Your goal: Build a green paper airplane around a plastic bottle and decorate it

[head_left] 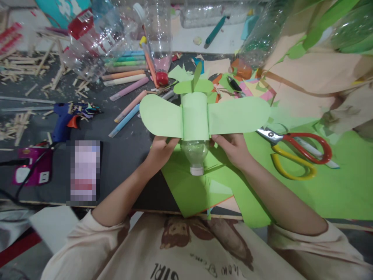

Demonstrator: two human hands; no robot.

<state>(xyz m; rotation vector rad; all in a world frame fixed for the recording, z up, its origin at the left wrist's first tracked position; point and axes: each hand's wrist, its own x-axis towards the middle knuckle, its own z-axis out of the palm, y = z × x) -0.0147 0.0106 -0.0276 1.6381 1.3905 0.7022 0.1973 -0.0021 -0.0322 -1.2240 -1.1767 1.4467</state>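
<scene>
A model airplane (196,116) made from a clear plastic bottle wrapped in pale green paper lies in front of me, its white cap toward my body. Rounded paper wings stick out on both sides, and brighter green tail fins (194,86) stand at the far end. My left hand (163,149) grips it from beneath the left wing, close to the bottle. On the other side my right hand (230,147) holds it below the right wing. The fingertips of both hands are partly hidden by the wings and the bottle.
Scissors (291,146) with red and yellow handles lie right, on green paper (344,186). Left are a blue glue gun (62,120), a phone (85,171) and a purple box (33,165) with cables. Markers (129,87), wooden sticks (26,66) and plastic bottles (159,35) fill the back.
</scene>
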